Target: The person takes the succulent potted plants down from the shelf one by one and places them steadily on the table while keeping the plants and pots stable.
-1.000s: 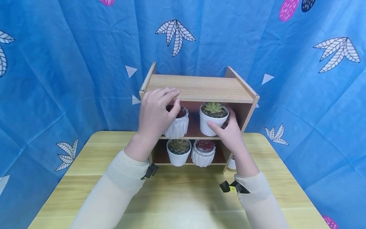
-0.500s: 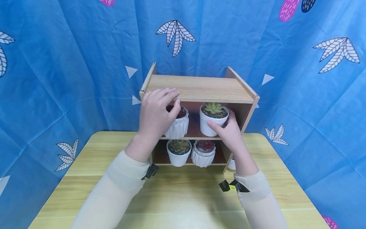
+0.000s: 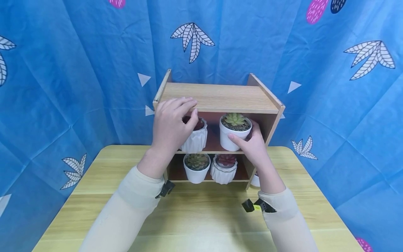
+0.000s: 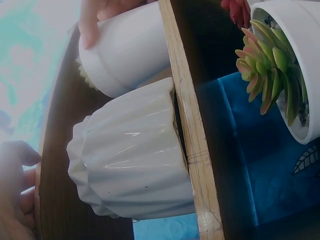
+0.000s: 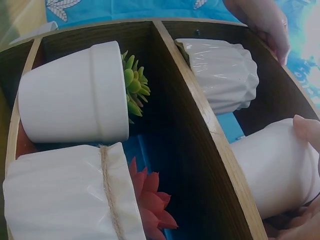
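Observation:
My right hand [image 3: 252, 143] holds a smooth white pot [image 3: 232, 138] with a green succulent, thumb on its front and fingers round its right side. That pot stands at the right of the upper shelf in the wooden rack [image 3: 220, 98]. My left hand [image 3: 171, 122] rests on the front edge of the rack's top board, at its left end. Just below that hand, a ribbed white pot [image 3: 196, 140] sits on the upper shelf, its plant partly hidden. In the left wrist view, the left fingers [image 4: 27, 192] lie against the top board's edge.
On the lower shelf stand a smooth white pot [image 3: 196, 171] with a green succulent and a ribbed, twine-tied pot [image 3: 224, 171] with a red one. Another white pot [image 3: 255, 180] is on the table [image 3: 201, 224], right of the rack. A blue patterned curtain [image 3: 104, 70] hangs behind.

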Available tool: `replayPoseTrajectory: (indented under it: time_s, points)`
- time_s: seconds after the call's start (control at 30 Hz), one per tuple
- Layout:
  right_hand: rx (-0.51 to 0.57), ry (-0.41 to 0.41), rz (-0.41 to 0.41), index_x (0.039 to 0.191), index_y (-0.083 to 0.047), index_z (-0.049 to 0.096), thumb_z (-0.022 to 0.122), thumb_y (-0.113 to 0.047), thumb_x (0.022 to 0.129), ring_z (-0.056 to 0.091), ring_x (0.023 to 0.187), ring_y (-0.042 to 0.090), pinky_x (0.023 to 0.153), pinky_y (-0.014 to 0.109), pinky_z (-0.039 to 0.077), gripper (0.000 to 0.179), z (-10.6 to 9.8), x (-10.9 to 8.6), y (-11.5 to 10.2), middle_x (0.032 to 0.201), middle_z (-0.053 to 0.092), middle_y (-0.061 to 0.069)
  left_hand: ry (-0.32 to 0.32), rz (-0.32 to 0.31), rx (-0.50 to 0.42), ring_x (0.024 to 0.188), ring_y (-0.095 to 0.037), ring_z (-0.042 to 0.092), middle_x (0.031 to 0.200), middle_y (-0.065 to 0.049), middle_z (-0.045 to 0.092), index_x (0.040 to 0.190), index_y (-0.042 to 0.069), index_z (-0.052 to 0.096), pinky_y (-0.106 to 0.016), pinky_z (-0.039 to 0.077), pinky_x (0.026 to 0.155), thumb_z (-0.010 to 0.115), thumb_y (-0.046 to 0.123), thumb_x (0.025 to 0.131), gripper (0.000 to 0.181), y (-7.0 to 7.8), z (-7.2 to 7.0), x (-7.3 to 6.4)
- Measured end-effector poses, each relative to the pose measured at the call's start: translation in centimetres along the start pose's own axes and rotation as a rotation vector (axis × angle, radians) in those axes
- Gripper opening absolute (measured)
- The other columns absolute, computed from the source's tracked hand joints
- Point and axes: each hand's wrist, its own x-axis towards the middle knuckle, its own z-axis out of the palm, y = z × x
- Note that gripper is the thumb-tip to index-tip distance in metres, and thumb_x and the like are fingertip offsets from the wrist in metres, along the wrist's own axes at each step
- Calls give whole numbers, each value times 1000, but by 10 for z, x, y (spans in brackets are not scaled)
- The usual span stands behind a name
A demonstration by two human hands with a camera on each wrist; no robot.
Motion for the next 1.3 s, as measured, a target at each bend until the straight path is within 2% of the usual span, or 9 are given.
replayPoseTrajectory:
  time_s: [0.43,0.87,1.07,1.17,1.3]
  points:
    - [63,35,0,155,-8,22,79,-27,85,43,134,24,112,43,37,92,-1,-8,0,149,39,13,-6,2,2,112,-23,66,118,-2,73,116,13,76,-44,46,99,63,27,95,28,0,0,0]
    - [126,35,-10,153,-4,23,78,-17,86,44,133,24,112,42,38,88,-2,-18,-2,148,39,15,-20,-9,5,113,-23,65,118,-3,73,117,13,76,-44,46,100,63,27,95,29,0,-1,0]
    - [114,32,-10,153,-4,23,79,-17,85,43,133,24,112,42,39,89,-6,-25,-2,148,38,13,-19,-6,4,112,-24,65,118,-3,73,118,12,76,-44,45,100,63,26,95,29,0,-1,0]
    - [103,34,-14,152,-4,24,79,-16,85,44,132,24,110,39,41,88,-8,-29,-1,148,38,12,-17,-5,0,112,-24,65,119,-3,73,118,12,76,-44,45,100,63,25,95,29,0,-1,-1]
    - [122,48,-22,150,-3,26,79,-10,84,46,130,22,106,27,44,85,-11,-34,-2,146,40,11,-14,-6,-2,112,-24,65,119,-3,73,118,12,75,-44,45,99,63,26,95,30,0,-1,0]
